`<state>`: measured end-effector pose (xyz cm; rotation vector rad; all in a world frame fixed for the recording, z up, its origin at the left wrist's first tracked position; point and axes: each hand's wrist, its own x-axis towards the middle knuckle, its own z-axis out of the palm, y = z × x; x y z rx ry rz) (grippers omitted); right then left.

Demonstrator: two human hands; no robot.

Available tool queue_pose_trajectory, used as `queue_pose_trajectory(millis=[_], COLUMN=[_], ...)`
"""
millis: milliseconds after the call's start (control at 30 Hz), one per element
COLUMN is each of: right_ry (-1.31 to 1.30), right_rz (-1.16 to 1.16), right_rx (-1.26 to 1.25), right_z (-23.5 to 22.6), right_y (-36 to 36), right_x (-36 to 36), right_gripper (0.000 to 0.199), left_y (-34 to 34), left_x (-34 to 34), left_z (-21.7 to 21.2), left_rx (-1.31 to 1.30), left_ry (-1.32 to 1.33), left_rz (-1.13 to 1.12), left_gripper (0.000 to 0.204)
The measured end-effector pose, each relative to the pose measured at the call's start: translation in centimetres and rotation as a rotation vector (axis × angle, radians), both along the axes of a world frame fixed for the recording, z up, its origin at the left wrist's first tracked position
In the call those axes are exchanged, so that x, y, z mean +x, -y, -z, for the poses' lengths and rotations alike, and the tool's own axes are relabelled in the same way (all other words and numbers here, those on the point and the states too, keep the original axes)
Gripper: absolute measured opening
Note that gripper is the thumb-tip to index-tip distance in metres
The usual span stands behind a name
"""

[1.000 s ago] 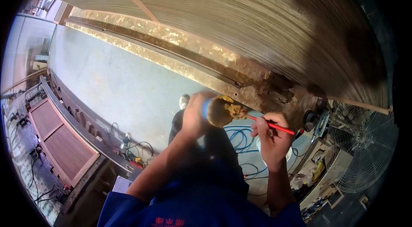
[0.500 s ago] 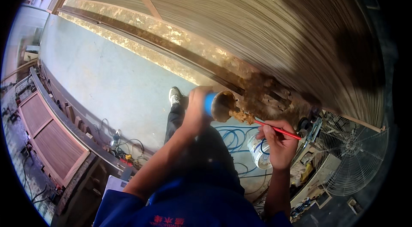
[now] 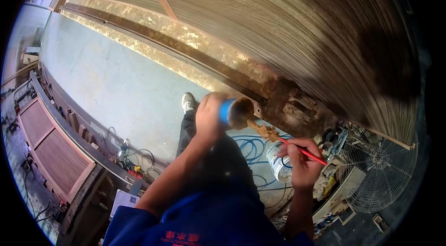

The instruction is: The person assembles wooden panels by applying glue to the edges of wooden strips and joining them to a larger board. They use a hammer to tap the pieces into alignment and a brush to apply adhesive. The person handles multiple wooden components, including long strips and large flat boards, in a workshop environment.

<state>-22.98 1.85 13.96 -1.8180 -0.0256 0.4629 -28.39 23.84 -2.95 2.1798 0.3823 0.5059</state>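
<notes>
My left hand (image 3: 209,115) is wrapped round a blue can (image 3: 226,111), tipped so its mouth faces right. Brown crust coats the rim and dark inside. Between thumb and fingers of my right hand (image 3: 304,167) is a slim red-handled tool (image 3: 313,156), slanting up to the left toward the can. A lump of brown paste (image 3: 265,131) covers its far end, so I cannot tell the tip's shape. The paste is right beside the can's mouth. Beyond both hands lies the stained edge of a workbench (image 3: 278,92).
A large wood-grain panel (image 3: 260,23) covers the bench's far side. A white bucket (image 3: 278,164) and blue hose (image 3: 253,149) are on the floor below my right hand. At right stands a wire fan guard (image 3: 378,171). A framed wooden panel (image 3: 55,148) lies at left.
The red-handled tool with its paste has shifted slightly right and down, a little away from the can's mouth. My left hand and the can have moved slightly left.
</notes>
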Motion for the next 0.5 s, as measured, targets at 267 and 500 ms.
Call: queue_pose_trajectory(millis=[267,500], right_ry=[-0.167,-0.239], right_rz=[0.299,0.462], right_rx=[0.243,0.286], right_z=[2.6,4.7], right_y=[2.2,5.0], right_x=[0.5,0.1], right_gripper=[0.012,0.013], left_y=[0.4,2.4], left_x=[-0.1,0.2], left_z=[1.0,0.5], left_rx=[-0.073,-0.165], left_ry=[-0.065,-0.091], left_rz=[-0.036,-0.114], left_gripper=[0.065,0.062])
